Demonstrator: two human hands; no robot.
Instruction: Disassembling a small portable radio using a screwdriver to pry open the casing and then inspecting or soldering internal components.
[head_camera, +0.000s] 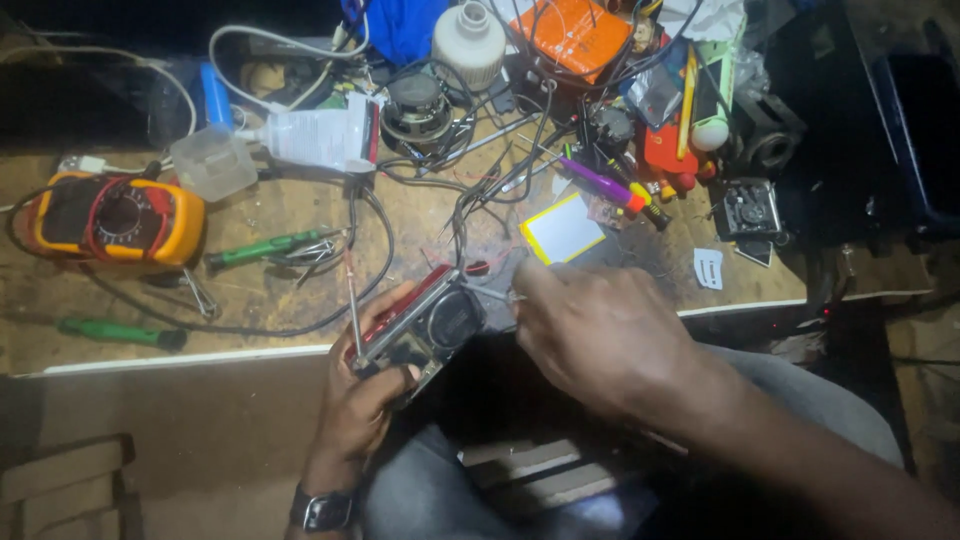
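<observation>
Small red-and-silver radio (420, 320) with round speaker grille: at the near edge of the worn wooden workbench (280, 300), gripped from below by left hand (365, 395). Right hand (590, 330): fingers pinched on a thin metal tool at the radio's right end. Yellow multimeter (115, 220): far left.

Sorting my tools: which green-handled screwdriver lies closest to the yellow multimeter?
The upper green screwdriver, just right of the multimeter; the other green screwdriver lies below it, nearer the bench edge.

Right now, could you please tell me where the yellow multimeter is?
In the head view, the yellow multimeter lies at the bench's far left, left of the green screwdriver.
</observation>
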